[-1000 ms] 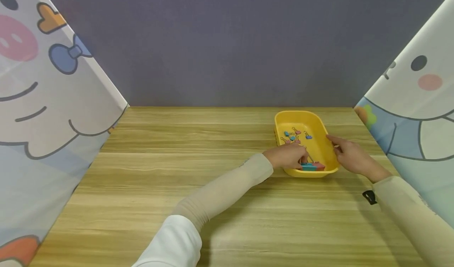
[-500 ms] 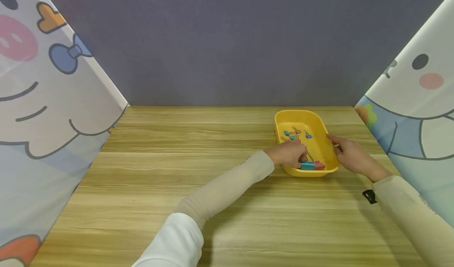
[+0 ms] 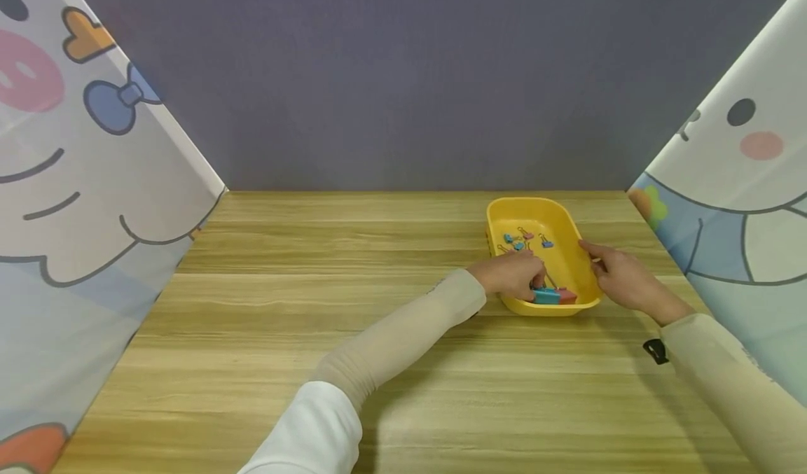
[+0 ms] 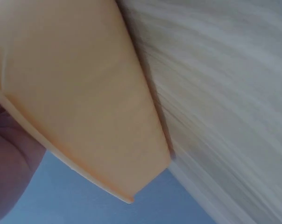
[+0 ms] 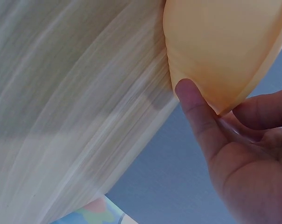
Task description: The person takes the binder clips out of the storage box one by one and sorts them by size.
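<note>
A yellow plastic basket [image 3: 576, 250] stands at the table's right rear, with several small binder clips [image 3: 546, 241] in its far part. My left hand [image 3: 512, 275] reaches over its left side, fingers bent down inside. Against them lies a larger teal binder clip [image 3: 546, 296], with a red binder clip [image 3: 567, 296] to its right. The left fingertips are hidden, so whether they grip the teal clip is unclear. My right hand [image 3: 630, 278] pinches the basket's right rim; in the right wrist view its thumb [image 5: 190, 91] lies on the outer wall.
A small black object [image 3: 656, 351] lies on the wooden table [image 3: 353, 264] near my right forearm. A dark grey panel [image 3: 403, 82] rises behind the table. Printed cartoon panels [image 3: 107, 152] flank both sides.
The teal and red clips have tilted a little near my left fingers, showing more of their faces. Both hands and the basket stay nearly in place.
</note>
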Demonstrator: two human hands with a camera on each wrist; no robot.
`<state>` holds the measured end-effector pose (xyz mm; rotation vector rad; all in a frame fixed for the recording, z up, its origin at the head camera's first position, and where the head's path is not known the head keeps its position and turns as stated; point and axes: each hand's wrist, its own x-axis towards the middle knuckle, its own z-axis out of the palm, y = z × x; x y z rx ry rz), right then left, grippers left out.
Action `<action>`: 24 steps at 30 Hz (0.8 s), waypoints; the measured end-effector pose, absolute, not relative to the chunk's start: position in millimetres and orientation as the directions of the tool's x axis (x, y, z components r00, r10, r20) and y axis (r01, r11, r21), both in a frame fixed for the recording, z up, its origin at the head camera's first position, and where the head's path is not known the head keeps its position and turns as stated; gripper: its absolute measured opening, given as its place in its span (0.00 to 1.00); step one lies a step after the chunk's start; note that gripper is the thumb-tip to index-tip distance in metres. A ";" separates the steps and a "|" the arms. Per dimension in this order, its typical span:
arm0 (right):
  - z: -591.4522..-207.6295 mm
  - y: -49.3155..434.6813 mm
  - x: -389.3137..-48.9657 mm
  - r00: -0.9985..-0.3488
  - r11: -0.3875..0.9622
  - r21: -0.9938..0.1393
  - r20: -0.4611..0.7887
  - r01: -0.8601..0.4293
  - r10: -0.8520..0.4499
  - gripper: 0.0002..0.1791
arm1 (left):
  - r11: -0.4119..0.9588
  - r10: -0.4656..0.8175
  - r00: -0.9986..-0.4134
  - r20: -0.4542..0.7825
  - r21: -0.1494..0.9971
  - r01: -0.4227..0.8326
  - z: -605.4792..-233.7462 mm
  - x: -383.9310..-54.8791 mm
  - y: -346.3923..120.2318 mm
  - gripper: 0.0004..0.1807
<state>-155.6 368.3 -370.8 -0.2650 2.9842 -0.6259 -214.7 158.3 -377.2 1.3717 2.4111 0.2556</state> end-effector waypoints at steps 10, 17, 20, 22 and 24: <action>-375.2 363.8 -154.6 -0.982 0.896 -0.415 -0.030 -0.157 -0.186 0.26 | 0.445 0.878 -0.478 -0.024 0.412 0.795 -380.5 -228.9 140.6 0.07; -371.8 365.0 -153.4 -0.983 0.897 -0.417 -0.039 -0.148 -0.180 0.26 | 0.428 0.870 -0.490 0.060 0.404 0.809 -367.6 -235.6 129.5 0.07; -371.1 366.0 -153.5 -0.983 0.899 -0.415 -0.045 -0.141 -0.176 0.26 | 0.428 0.868 -0.493 0.062 0.412 0.805 -362.7 -239.7 120.6 0.08; -371.0 366.5 -154.2 -0.983 0.899 -0.415 -0.051 -0.140 -0.176 0.26 | 0.442 0.862 -0.503 0.056 0.402 0.802 -360.0 -242.9 112.8 0.10; -370.9 367.0 -155.5 -0.982 0.899 -0.413 -0.051 -0.143 -0.180 0.26 | 0.464 0.852 -0.521 0.051 0.384 0.798 -358.0 -246.8 104.0 0.11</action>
